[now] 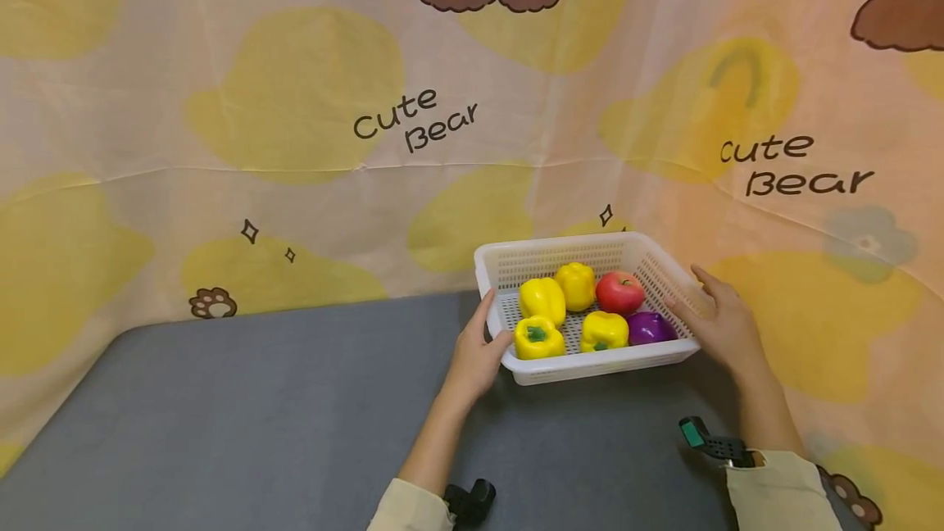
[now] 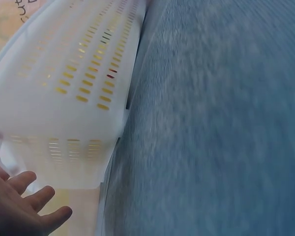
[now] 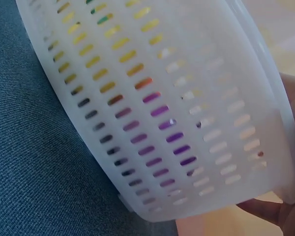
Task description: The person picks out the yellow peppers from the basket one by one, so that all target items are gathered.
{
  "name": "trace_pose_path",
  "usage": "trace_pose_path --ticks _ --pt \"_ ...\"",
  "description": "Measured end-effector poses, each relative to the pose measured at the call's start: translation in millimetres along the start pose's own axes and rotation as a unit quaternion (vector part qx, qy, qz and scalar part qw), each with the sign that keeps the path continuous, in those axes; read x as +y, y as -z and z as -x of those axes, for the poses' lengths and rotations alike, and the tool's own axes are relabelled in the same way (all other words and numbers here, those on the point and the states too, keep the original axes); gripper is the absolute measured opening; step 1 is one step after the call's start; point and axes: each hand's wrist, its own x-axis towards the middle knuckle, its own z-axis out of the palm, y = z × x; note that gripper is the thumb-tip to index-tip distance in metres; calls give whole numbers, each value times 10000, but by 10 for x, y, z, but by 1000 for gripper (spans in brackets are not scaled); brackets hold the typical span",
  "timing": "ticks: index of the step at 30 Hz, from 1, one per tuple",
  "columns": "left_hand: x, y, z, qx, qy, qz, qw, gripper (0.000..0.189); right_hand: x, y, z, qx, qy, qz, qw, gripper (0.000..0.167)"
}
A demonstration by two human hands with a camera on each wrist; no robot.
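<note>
Left hand and right hand, fingers spread, touch opposite ends of a white perforated basket at the back right of a gray table. Inside, nearer, sit two yellow peppers and a purple vegetable; behind, two more peppers and a red apple. Beyond hangs a "Cute Bear" cloth.

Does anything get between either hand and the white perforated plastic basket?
Nothing visible does: the left hand and right hand are at opposite ends of the white basket, and the yellow bell peppers and red apple lie inside its walls.
</note>
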Motion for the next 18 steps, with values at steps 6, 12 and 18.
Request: trace_pose_path --ticks 6,12,18 --pt "-40 109 20 23 3 62 10000 74 -18 -32 10 -323 -178 -418 9984 80" --pt "-81 220 26 44 3 64 10000 73 -33 -62 -1 -523 -100 -542 9971 77" --pt "-113 341 28 -22 -24 -9 10000 72 -33 -92 -22 -772 -16 -699 9946 75"
